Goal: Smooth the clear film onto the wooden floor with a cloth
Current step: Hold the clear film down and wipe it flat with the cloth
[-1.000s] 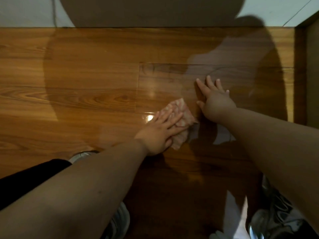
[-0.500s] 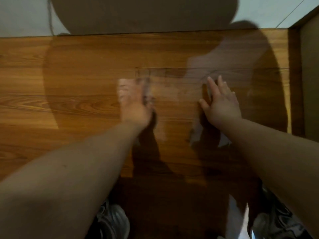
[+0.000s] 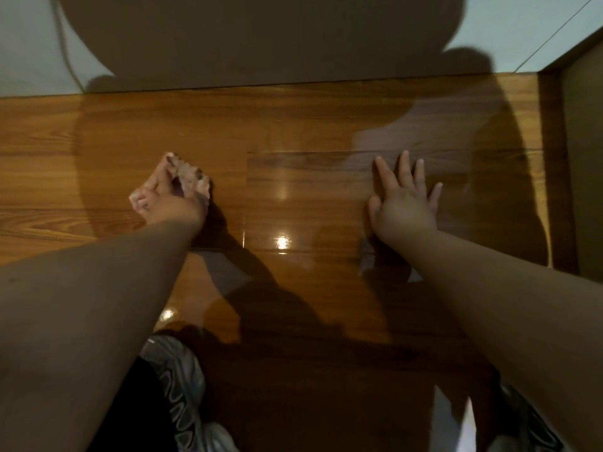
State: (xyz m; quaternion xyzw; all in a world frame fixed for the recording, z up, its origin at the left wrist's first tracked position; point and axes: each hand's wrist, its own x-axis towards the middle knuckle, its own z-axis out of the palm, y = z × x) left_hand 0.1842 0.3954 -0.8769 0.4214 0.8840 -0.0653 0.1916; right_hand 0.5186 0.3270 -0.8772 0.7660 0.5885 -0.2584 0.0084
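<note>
left hand (image 3: 169,202) clenched round a bunched pink cloth (image 3: 191,177), just left of the film's left edge, over bare floor (image 3: 81,164) | right hand (image 3: 403,203) lay flat, fingers spread, pressing the film's right part | film (image 3: 303,203) lay glossy on the floor, nearer its far edge | shoe (image 3: 177,370) stood at the near edge

Looked like a plain room in a home. Had a glossy wood-plank floor (image 3: 98,151) running up to a pale painted wall (image 3: 29,44) at 12 o'clock. Showed a thin cord (image 3: 67,60) hanging down that wall at 11 o'clock and a dark wooden frame (image 3: 551,158) at 2 o'clock, door or cabinet, hard to tell which. Caught bright glare (image 3: 282,243) on the floor near the centre. Held grey sneakers (image 3: 182,380) at 6 o'clock, beside black trousers (image 3: 140,402).
</note>
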